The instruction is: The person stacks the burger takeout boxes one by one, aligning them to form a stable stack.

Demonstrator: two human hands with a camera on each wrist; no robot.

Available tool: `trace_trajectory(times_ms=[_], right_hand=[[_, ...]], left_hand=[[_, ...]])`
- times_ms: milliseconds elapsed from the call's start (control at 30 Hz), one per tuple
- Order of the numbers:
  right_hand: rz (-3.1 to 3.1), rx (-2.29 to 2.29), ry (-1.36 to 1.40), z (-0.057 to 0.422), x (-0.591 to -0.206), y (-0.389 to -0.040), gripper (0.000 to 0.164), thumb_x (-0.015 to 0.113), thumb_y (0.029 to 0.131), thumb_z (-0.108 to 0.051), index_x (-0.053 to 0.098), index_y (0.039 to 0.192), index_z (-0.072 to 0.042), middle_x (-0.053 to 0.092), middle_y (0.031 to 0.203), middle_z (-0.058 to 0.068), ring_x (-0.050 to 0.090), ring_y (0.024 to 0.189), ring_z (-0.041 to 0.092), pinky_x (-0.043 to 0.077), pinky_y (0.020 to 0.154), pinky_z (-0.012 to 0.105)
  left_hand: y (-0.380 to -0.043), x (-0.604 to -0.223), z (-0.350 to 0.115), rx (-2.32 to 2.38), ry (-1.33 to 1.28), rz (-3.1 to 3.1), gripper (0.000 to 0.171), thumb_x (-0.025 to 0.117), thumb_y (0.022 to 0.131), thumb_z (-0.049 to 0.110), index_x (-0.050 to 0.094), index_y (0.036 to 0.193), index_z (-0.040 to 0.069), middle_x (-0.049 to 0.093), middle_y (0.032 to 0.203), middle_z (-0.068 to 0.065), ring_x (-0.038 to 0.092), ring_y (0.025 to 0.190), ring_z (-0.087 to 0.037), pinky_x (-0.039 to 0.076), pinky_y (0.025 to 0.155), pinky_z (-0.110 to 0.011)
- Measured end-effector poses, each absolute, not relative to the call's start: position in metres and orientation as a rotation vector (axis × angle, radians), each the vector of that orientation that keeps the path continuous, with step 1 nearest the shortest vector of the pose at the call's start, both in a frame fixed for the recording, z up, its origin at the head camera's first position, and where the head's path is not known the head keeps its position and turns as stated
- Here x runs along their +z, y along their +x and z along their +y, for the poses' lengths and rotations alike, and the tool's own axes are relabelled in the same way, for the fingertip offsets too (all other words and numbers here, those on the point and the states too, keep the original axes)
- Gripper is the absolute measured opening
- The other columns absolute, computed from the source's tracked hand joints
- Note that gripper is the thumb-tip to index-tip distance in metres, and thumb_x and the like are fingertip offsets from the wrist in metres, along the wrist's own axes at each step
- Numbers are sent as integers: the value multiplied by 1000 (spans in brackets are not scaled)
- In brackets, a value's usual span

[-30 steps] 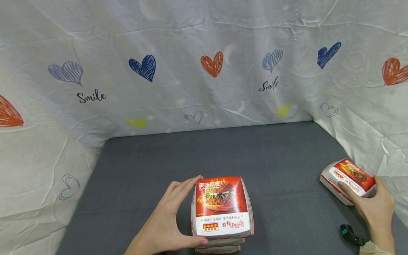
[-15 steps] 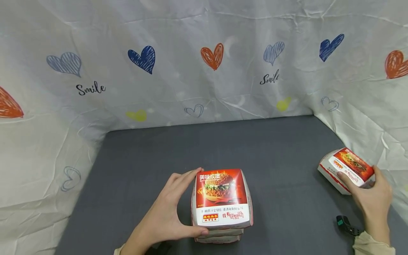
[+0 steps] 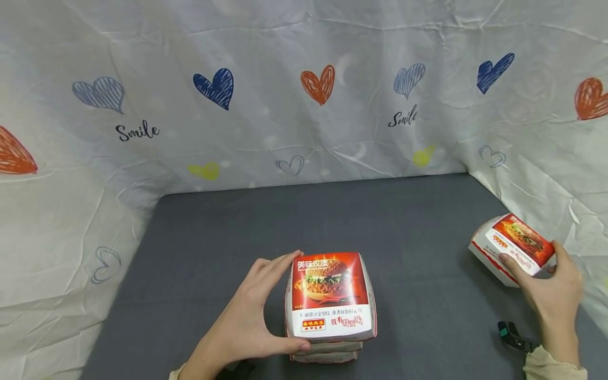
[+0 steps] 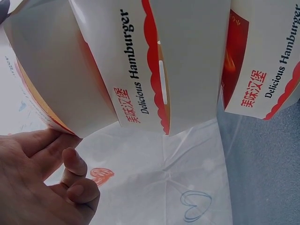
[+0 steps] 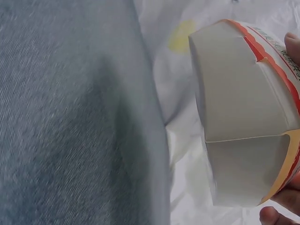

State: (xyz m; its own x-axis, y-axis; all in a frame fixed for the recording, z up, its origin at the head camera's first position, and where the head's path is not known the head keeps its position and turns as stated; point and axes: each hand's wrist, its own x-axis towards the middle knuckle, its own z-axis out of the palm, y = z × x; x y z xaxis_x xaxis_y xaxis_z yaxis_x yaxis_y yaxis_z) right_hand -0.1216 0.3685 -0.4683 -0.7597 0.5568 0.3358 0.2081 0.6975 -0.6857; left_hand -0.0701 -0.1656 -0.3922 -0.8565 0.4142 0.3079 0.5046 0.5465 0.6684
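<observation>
A stack of white-and-red hamburger boxes [image 3: 328, 295] stands near the front middle of the dark grey tabletop. My left hand [image 3: 252, 322] grips the top box, thumb at its near edge and fingers at its far left corner. The lower boxes show edge-on in the left wrist view, including the bottom hamburger box [image 4: 262, 75]. At the far right, my right hand [image 3: 553, 287] holds another hamburger box [image 3: 510, 248] between thumb and fingers. That box is raised and tilted, with a shadow under its left side. In the right wrist view its plain side faces the camera.
A dark grey cloth covers the table [image 3: 304, 216]. A white curtain [image 3: 266, 126] printed with hearts and "Smile" hangs along the back and sides. A black wrist strap [image 3: 518, 338] is beside my right sleeve.
My right hand has lifted its hamburger box off the table and shifted it slightly left. The left hand keeps its grip on the stack. The head view has tilted slightly downward.
</observation>
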Motion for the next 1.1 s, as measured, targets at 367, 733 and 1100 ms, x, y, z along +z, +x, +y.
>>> trace_trajectory(times_ms=[367,733,1100], right_hand=[[-2265,833,-389,360,-453,-129,93,93,72,-32,56,150,1,64,124,30,34,87,-7,24,77,20],[-2243,912,-225,321,-445,-137,96,95,69,-22,55,154,-4,62,118,19,36,92,-2,25,78,25],[-2162,925,-52,302,-421,-138,97,93,64,-21,57,153,-6,47,108,-22,39,93,-3,26,76,21]], left_hand=[[-76,-395,-160,-1218,-800,-2649,122,97,65,62,35,166,37,52,150,14,43,123,-6,55,94,-47],[-67,-397,-169,-1140,-781,-2649,121,97,66,61,36,166,32,55,148,14,42,118,-6,56,85,-37],[-70,-394,-166,-1161,-805,-2650,123,97,64,63,35,166,33,53,149,12,43,121,-7,55,92,-44]])
